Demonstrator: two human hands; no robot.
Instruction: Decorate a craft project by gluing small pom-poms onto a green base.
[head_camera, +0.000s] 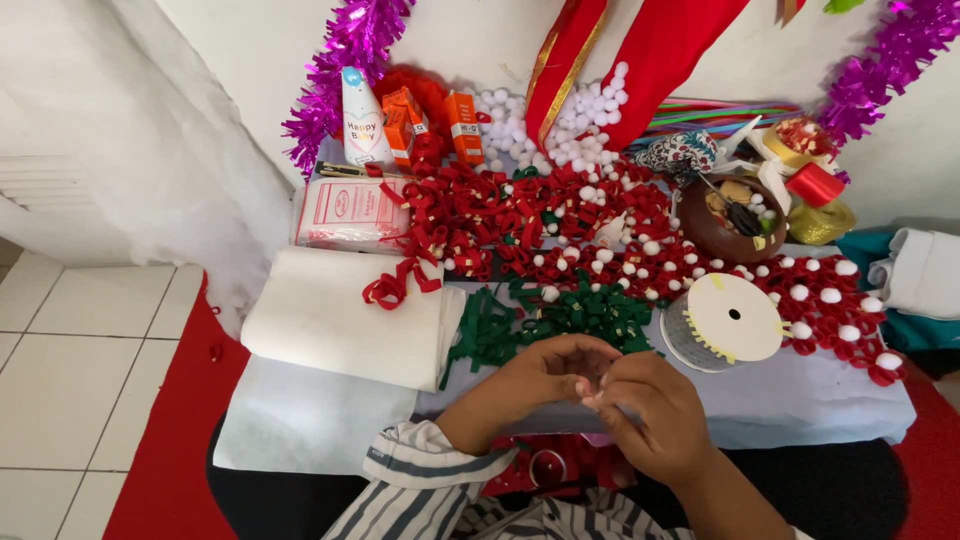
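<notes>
Green ribbon loops (560, 318) just beyond hands (600, 395)

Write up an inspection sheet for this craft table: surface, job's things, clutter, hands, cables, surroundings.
Surface: low table under a pale grey-white cloth, crowded toward the back.
Job's things: both hands pinch something small between the fingertips, too hidden to identify; loose dark green ribbon loops lie just beyond.
Clutter: red ribbon loops with white pompoms, white felt roll, round cream ribbon spool, brown bowl of oddments, orange glue boxes.
Hands: left hand and right hand meet, fingers curled.
Cables: nothing seen.
Surroundings: white wall, magenta tinsel garland, red floor mat, white tiles.
</notes>
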